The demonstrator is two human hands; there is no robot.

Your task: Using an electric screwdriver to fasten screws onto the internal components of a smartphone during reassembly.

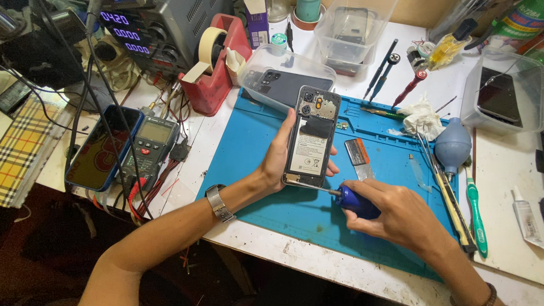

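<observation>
cluttered white bench (510, 170) lay under a blue repair mat (255, 141). above it the left hand (277, 158) gripped an opened phone (310, 136) by its edges, back tilted upward so the insides faced the wearer. the right hand (396, 215) was closed round a blue-handled screwdriver (354, 199), its tip at the phone's lower edge.

White, scuffed workbench top (498, 170) under bright, even light, chipped along the near edge; large blue rubber work mat (255, 141) laid flat over its middle; dark, shadowed floor (45, 255) below left.
</observation>
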